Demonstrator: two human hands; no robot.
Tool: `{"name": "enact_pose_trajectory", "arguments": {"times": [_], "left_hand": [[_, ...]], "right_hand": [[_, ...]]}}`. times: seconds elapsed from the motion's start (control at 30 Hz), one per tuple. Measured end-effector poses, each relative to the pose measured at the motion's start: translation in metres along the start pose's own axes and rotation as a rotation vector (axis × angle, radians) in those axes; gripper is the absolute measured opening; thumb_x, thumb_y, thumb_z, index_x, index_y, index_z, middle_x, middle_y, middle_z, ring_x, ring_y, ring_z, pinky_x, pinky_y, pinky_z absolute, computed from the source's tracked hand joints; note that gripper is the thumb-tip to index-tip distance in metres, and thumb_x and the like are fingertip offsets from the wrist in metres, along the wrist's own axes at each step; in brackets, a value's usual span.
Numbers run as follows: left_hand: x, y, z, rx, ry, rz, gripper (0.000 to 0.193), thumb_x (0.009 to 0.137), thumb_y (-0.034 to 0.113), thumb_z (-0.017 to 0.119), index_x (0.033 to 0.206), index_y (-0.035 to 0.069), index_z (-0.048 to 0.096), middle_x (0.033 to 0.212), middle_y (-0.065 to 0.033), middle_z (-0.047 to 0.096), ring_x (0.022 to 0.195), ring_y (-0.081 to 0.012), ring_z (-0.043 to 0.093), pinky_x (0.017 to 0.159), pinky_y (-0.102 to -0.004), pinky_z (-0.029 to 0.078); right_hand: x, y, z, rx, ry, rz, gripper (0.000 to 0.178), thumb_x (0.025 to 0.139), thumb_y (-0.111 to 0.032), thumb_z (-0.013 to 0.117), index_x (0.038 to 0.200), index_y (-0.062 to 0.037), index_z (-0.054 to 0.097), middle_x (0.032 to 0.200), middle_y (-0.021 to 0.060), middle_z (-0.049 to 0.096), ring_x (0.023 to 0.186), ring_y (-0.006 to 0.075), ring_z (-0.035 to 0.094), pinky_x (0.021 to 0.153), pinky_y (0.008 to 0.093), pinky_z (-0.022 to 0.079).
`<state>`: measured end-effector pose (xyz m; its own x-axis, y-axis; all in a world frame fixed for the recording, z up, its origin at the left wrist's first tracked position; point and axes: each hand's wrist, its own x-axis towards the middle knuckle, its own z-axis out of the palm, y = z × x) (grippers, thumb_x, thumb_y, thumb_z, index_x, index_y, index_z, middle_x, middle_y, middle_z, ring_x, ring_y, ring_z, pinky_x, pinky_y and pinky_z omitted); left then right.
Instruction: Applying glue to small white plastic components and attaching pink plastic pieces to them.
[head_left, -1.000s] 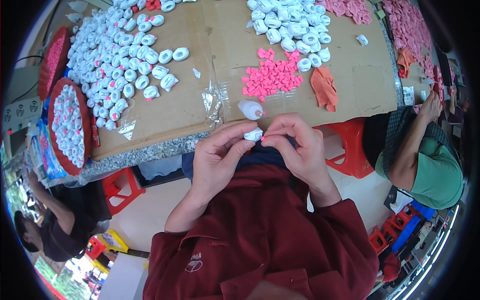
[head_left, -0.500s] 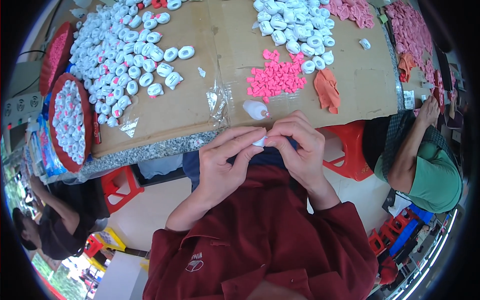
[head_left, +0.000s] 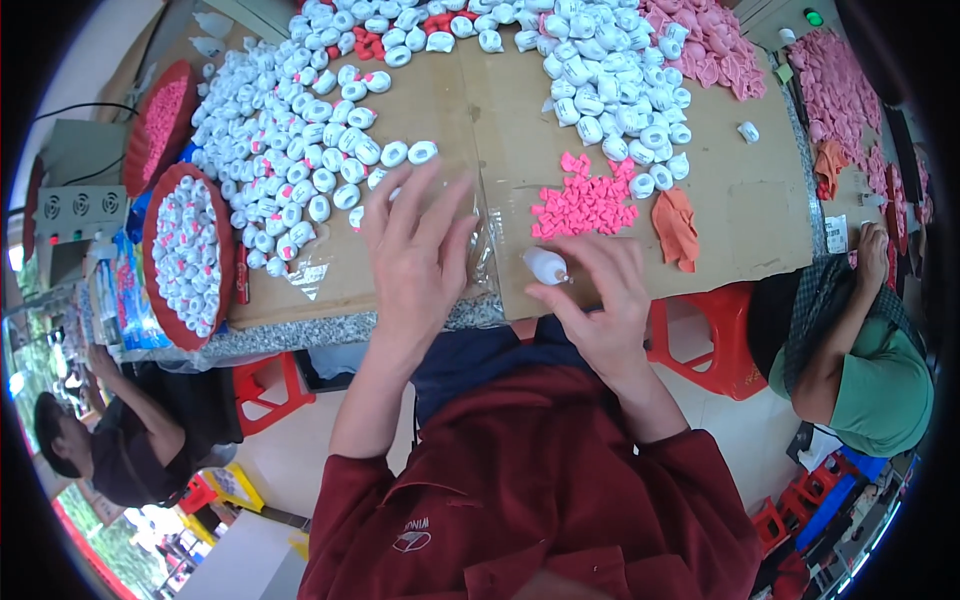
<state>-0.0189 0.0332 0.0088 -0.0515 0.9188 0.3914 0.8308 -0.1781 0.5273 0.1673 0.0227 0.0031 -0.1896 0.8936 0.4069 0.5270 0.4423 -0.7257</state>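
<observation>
Fingers spread and a little blurred, my left hand (head_left: 415,255) hovers over the cardboard (head_left: 520,120), by the right edge of a big spread of small white rounded pieces (head_left: 290,150), several with pink bits on them. Nothing shows between its fingers. My right hand (head_left: 605,305) is open, with thumb and forefinger apart beside a small white squeeze bottle (head_left: 545,264) lying on its side; whether they touch it I cannot tell. Just beyond that hand is a heap of small bright pink pieces (head_left: 585,205).
An orange limp piece (head_left: 676,230) lies right of the pink heap. Further back are another white pile (head_left: 605,90) and soft pink pieces (head_left: 705,45). Red trays (head_left: 225,250) stand at the left. Co-workers sit on both sides, one in a green shirt (head_left: 880,370); a red stool (head_left: 715,340) stands right.
My hands have come apart from pinching a small white piece. The left has gone forward and opened; the right has opened near the bottle. The whole view has shifted slightly.
</observation>
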Motion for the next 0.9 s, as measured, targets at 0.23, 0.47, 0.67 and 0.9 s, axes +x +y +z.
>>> {"name": "enact_pose_trajectory", "arguments": {"times": [0.23,0.47,0.67,0.9], "left_hand": [[0.042,-0.031,0.006,0.505,-0.103,0.233,0.033,0.077,0.017,0.064,0.109,0.016,0.061,0.119,-0.0079,0.051,0.121,-0.0307,0.037,0.095,-0.042,0.025],[0.133,0.032,0.061,0.025,0.005,0.569,0.038,0.078,0.031,0.062,0.112,0.016,0.058,0.122,-0.0095,0.049,0.119,-0.0305,0.038,0.098,-0.0439,0.026],[0.148,0.027,0.09,0.098,-0.11,0.585,0.033,0.081,0.037,0.057,0.106,0.015,0.058,0.114,-0.0096,0.052,0.112,-0.0262,0.043,0.091,-0.0421,0.03],[0.08,0.001,0.063,0.061,-0.085,0.307,0.022,0.082,0.015,0.054,0.103,0.009,0.057,0.103,-0.0137,0.051,0.098,-0.0299,0.046,0.083,-0.0392,0.035]], "right_hand": [[-0.002,0.01,0.005,-0.004,0.077,-0.02,0.033,0.06,-0.006,0.075,0.09,-0.0023,0.063,0.085,0.0077,0.06,0.079,0.0237,0.053,0.07,0.0318,0.044],[-0.005,0.014,0.009,0.01,0.157,-0.091,0.033,0.058,-0.006,0.076,0.089,-0.003,0.063,0.084,0.0077,0.06,0.077,0.0232,0.053,0.069,0.0316,0.044],[-0.008,0.018,0.007,0.054,0.173,-0.056,0.033,0.058,-0.006,0.076,0.088,-0.0031,0.064,0.084,0.0079,0.06,0.077,0.0237,0.054,0.068,0.0315,0.045],[-0.006,0.019,0.005,0.076,0.164,-0.045,0.033,0.058,-0.005,0.075,0.088,-0.0032,0.064,0.085,0.0078,0.06,0.077,0.0238,0.054,0.068,0.032,0.045]]}}
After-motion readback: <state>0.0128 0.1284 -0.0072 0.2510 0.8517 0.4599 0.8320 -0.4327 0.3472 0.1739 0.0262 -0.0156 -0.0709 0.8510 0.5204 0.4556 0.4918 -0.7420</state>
